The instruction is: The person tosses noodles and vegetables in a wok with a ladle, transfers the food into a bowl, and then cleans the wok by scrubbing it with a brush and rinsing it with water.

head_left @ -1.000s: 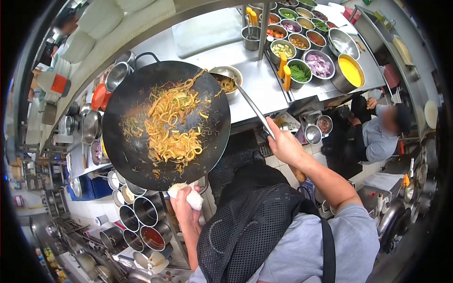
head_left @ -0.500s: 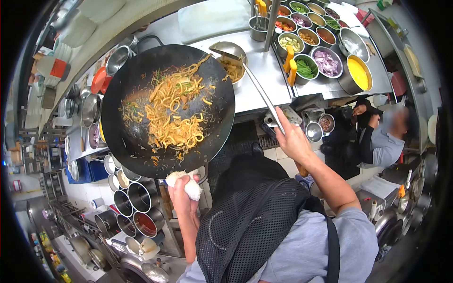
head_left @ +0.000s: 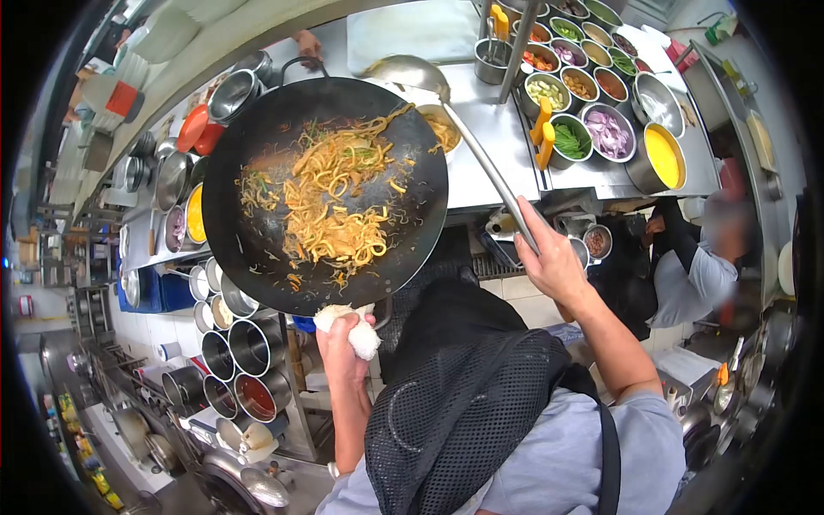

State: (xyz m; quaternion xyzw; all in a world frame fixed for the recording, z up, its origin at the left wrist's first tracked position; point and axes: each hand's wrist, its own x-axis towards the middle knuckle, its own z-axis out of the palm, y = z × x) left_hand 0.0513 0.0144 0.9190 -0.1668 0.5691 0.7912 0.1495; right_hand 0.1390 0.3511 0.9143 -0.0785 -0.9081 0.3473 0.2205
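My left hand (head_left: 341, 354) is closed round a bunched white cloth (head_left: 362, 339) at the near edge of a large black wok (head_left: 232, 232), gripping the wok through it. Noodles with bits of vegetable (head_left: 343, 189) are spread across the wok, which is tilted toward the counter. My right hand (head_left: 554, 262) is wrapped round the long handle of a metal ladle (head_left: 421, 73). The ladle's bowl is above a container of noodles (head_left: 440, 127) beside the wok's far right rim, partly hidden by ladle and wok.
Metal tubs of cut vegetables (head_left: 605, 131) and a pot of yellow liquid (head_left: 663, 159) stand at right. A white cutting board (head_left: 403, 39) lies behind. Another person's hand (head_left: 306, 43) is near the wok's far handle. A person (head_left: 695, 266) sits at right. Several pots (head_left: 249, 343) stand lower left.
The ladle's bowl has lifted and moved left over the container's far side. The wok appears shifted right and slightly up in view. Another person's hand has appeared beyond the wok.
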